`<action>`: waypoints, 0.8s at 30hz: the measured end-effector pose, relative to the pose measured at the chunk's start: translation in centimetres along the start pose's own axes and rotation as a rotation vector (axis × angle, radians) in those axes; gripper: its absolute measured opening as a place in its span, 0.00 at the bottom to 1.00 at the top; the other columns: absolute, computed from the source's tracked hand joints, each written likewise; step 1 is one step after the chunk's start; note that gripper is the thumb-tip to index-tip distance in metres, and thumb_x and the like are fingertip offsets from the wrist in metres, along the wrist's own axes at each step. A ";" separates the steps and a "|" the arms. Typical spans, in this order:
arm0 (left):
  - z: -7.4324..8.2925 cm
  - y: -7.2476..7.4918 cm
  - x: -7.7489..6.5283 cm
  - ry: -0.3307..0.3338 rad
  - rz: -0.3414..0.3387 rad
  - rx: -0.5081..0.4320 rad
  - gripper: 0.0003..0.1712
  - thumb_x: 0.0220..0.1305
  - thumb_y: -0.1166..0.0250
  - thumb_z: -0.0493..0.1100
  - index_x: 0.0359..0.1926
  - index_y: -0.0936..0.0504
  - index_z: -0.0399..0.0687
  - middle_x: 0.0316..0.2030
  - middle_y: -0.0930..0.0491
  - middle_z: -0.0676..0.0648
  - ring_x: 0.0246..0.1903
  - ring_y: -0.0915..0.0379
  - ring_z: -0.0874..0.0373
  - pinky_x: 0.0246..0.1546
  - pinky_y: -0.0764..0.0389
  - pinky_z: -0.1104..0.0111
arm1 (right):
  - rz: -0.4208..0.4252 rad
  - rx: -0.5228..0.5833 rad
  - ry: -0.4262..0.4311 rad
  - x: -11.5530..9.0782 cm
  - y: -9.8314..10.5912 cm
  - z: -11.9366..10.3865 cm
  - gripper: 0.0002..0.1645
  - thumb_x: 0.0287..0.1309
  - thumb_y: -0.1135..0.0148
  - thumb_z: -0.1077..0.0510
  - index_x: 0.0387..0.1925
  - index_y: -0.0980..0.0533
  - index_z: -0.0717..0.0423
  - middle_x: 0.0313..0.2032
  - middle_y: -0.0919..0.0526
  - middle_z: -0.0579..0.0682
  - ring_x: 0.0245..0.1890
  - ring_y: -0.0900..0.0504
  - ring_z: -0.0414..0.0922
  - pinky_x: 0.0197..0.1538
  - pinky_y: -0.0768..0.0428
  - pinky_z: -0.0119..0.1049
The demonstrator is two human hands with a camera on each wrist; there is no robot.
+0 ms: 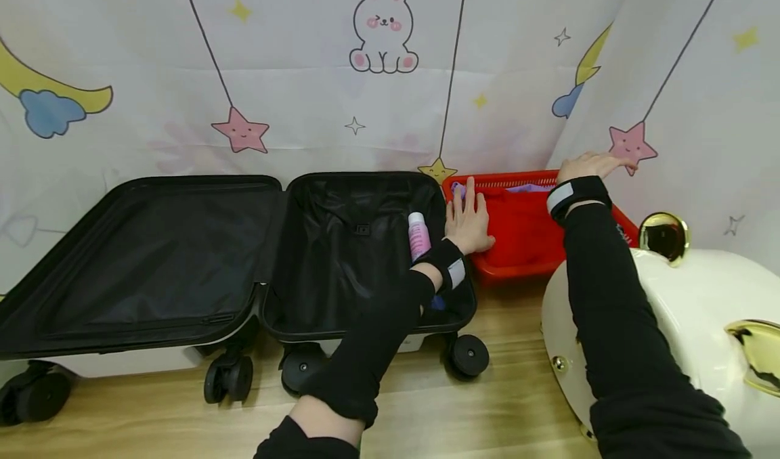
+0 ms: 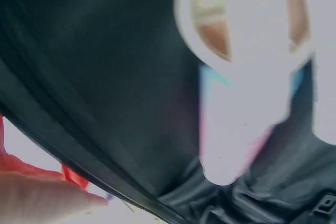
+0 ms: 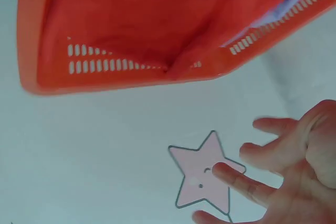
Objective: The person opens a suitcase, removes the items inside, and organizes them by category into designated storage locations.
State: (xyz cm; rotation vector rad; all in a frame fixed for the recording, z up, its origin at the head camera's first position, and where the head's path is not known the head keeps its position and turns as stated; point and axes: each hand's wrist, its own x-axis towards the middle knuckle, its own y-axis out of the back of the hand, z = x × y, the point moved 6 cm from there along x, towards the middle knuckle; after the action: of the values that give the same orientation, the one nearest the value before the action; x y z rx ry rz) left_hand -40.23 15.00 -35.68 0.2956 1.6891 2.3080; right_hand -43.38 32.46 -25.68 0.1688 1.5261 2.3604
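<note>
Basket (image 1: 512,274) in red plastic, heaped with red cloth (image 1: 521,225), is the place both hands are nearest to. Left of it lies the opened suitcase (image 1: 347,269), whose half next to the basket holds a pink bottle (image 1: 419,239) with a white cap. The left hand (image 1: 469,225) has its fingers spread over the basket's left rim and grips nothing; whether it touches that rim I cannot tell. The right hand (image 1: 590,166), fingers apart and empty too, is up by the basket's far right corner, clear of the plastic in the right wrist view. The step in hand looks like moving things between basket and suitcase, with the hands between holds; the next move likely calls for lowering both into the basket and pinching a fold of cloth. Basket and suitcase rims nearly meet, so the left wrist has little room there. Behind the basket the printed curtain (image 1: 506,120) stands close, and the white seat-like object (image 1: 719,283) crowds its near right side; above the basket, room is open.
</note>
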 end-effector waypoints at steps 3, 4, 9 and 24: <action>-1.3 1.2 -0.7 0.008 -0.037 -0.039 0.48 0.68 0.39 0.59 0.80 0.50 0.50 0.81 0.79 0.48 0.81 0.80 0.47 0.80 0.59 0.51 | 0.008 0.049 0.037 -0.1 1.3 -0.2 0.45 0.51 0.34 0.49 0.64 0.35 0.74 0.64 0.36 0.82 0.64 0.36 0.79 0.67 0.41 0.75; -1.6 1.7 -0.9 0.013 -0.042 -0.046 0.47 0.69 0.41 0.59 0.80 0.50 0.49 0.81 0.79 0.48 0.81 0.80 0.47 0.80 0.60 0.50 | 0.009 0.071 0.048 0.2 1.8 -0.3 0.42 0.55 0.36 0.49 0.64 0.34 0.74 0.64 0.36 0.82 0.65 0.38 0.79 0.68 0.43 0.76; -2.7 3.8 -1.4 0.024 -0.036 -0.065 0.46 0.71 0.43 0.58 0.80 0.50 0.45 0.81 0.78 0.48 0.81 0.81 0.48 0.80 0.61 0.49 | 0.044 0.190 0.159 -0.7 5.7 -0.9 0.27 0.64 0.49 0.55 0.56 0.25 0.71 0.57 0.23 0.76 0.63 0.34 0.78 0.68 0.48 0.78; -5.8 7.2 -3.9 0.032 -0.150 -0.027 0.45 0.75 0.47 0.58 0.81 0.57 0.46 0.80 0.82 0.46 0.80 0.85 0.46 0.79 0.64 0.46 | -0.123 0.285 0.354 -5.3 10.8 4.6 0.33 0.71 0.52 0.50 0.66 0.38 0.71 0.63 0.34 0.78 0.53 0.31 0.70 0.55 0.25 0.63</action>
State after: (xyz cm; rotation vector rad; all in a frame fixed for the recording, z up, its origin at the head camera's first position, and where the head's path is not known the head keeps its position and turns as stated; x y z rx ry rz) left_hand -39.00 6.43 -30.62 0.1232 1.6340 2.2348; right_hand -39.35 30.65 -13.55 -0.2871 1.9703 2.1485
